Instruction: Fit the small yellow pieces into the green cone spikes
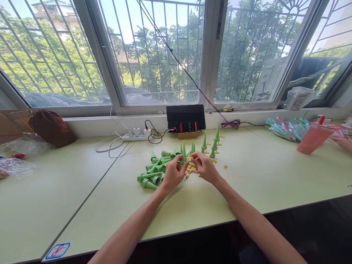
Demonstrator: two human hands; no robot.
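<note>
My left hand (175,172) is closed around the base of a green watering spike (184,151), its tip pointing up. My right hand (205,168) is pinched just right of that spike, its fingertips on a small yellow valve (190,158) that they partly hide. Between and below my hands lies a heap of yellow valves (190,169). Loose green spikes (150,176) are piled to the left of my left hand, several on their sides. Beyond my right hand stand green spikes with yellow valves in their sides (204,144), some stacked (214,146).
A tablet (186,114) with a phone (188,127) before it stands at the window. A power strip (134,136) and cables lie left of it. Far right are a red cup (316,137), bagged items (286,128) and another person's hand (343,142). A brown pouch (52,128) sits far left.
</note>
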